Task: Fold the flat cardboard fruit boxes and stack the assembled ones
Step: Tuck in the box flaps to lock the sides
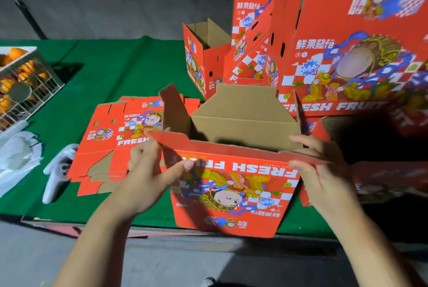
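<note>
"FRESH FRUIT" on the held box (231, 184), "FRESH" on the flat box (111, 138), "FRESH FRUIT" on the large box (347, 31)

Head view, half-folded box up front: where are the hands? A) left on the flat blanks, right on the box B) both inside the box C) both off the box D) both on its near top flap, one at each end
D: the left hand and right hand each hold an end of the near top flap of the half-folded box; the flat blanks lie untouched to the left.
</note>
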The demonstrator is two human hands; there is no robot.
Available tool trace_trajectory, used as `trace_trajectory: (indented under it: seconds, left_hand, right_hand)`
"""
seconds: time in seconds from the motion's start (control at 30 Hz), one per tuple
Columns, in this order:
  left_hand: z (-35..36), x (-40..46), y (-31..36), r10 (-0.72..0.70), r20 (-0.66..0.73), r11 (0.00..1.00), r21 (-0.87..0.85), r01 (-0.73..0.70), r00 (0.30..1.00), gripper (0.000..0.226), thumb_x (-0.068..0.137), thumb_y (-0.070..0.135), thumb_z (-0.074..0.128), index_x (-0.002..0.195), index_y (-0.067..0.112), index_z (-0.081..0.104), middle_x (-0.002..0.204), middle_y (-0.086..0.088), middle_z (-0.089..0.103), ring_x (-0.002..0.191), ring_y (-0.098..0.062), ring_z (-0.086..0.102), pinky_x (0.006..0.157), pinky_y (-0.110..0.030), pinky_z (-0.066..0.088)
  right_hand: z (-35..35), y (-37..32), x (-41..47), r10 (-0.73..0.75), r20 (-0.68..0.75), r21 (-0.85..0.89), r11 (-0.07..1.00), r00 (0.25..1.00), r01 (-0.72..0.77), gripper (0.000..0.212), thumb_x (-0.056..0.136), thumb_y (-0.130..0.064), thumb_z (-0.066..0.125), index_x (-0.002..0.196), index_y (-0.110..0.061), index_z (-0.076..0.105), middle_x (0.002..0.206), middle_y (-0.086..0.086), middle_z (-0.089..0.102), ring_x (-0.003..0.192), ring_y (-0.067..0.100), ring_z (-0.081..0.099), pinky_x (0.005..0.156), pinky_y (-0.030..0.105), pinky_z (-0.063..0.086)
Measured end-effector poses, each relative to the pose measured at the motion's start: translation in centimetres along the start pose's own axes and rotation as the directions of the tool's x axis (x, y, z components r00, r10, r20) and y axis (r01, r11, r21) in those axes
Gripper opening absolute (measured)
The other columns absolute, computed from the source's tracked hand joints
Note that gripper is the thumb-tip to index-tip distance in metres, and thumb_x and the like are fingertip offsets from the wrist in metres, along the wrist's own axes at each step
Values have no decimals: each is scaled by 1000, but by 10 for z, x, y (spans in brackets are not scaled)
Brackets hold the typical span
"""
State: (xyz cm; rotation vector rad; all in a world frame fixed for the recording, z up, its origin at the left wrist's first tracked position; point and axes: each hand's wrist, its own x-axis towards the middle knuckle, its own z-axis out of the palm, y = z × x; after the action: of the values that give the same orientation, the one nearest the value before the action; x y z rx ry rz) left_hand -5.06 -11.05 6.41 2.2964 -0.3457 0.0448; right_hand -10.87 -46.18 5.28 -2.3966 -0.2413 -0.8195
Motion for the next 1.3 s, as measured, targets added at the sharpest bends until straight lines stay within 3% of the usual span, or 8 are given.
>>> trace_trajectory:
  seconds: [0.13, 0.23, 0.4, 0.63, 0.83, 1.0, 1.1, 1.3]
  left_hand:
    - [17, 1, -2, -21, -106, 999, 36, 24, 994, 57, 87, 73, 62, 136, 57, 38, 130, 35, 42, 119, -13, 32, 98, -24, 25]
    - [28, -3, -11, -57, -111, 997, 47, 62, 992, 68, 91, 66, 61, 151, 40, 40, 147, 12, 43, 127, -18, 32, 105, -33, 21]
    - [31, 2, -13, -116, -317, 992, -93, 90, 941, 65, 94, 79, 30, 74, 22, 54, 71, 7, 54, 76, -25, 46, 77, -46, 40]
    - [44, 17, -12, -182, -413, 983, -81, 163, 893, 56, 92, 72, 50, 77, 19, 62, 78, -2, 66, 75, -32, 64, 75, -55, 52]
    - [28, 29, -15, -132, -215, 978, -187, 92, 968, 36, 83, 62, 69, 104, 33, 64, 93, 3, 70, 89, -29, 67, 83, -49, 54]
    - [0, 44, -20, -38, 84, 960, -273, 59, 996, 111, 85, 30, 81, 160, 51, 2, 156, 10, 48, 140, -10, 51, 119, -33, 38]
    - [-2, 54, -17, -110, -201, 993, 8, 114, 973, 112, 90, 32, 74, 160, 44, -13, 145, -18, 57, 127, -40, 60, 104, -43, 45]
    - [14, 61, -11, -87, -394, 989, 74, 126, 915, 126, 83, 20, 83, 161, 26, -17, 100, -7, 71, 89, -43, 68, 82, -51, 53]
  right_hand:
    - [13, 2, 1, 92, 62, -82, 993, 994, -87, 41, 91, -43, 58, 103, -10, 76, 119, 4, 63, 115, 32, 51, 111, 18, 27]
    - [20, 8, -9, 223, 139, -159, 967, 965, -201, 61, 92, -57, 52, 91, -1, 75, 127, 2, 54, 119, 33, 49, 107, 41, 40]
    - [25, 2, -6, 339, 24, -52, 940, 941, -337, 84, 99, -72, 27, 89, -1, 69, 117, 3, 47, 110, 36, 46, 100, 45, 39]
    - [41, -12, 6, 535, -8, -42, 844, 845, -535, 53, 93, -54, 57, 130, -17, 63, 127, 14, 49, 123, 36, 40, 106, 25, 21]
    - [36, -16, 14, 437, 57, 31, 898, 897, -439, 94, 95, -15, 68, 163, -40, 9, 167, 1, -21, 155, 16, -13, 114, 9, -10]
    - [36, -22, 12, 205, 157, -56, 978, 966, -199, 95, 90, 8, 54, 163, -39, 14, 168, -9, -27, 158, 31, -3, 127, 48, 11]
    - [32, -18, 10, 131, 320, -17, 991, 938, -133, 108, 87, 16, 47, 159, -54, 5, 169, -19, -18, 158, 19, -14, 126, 40, 5]
    - [28, -6, 10, -43, 300, -41, 998, 953, 58, 93, 87, 14, 57, 157, -42, 32, 170, -19, 10, 159, 16, 4, 121, 21, 14]
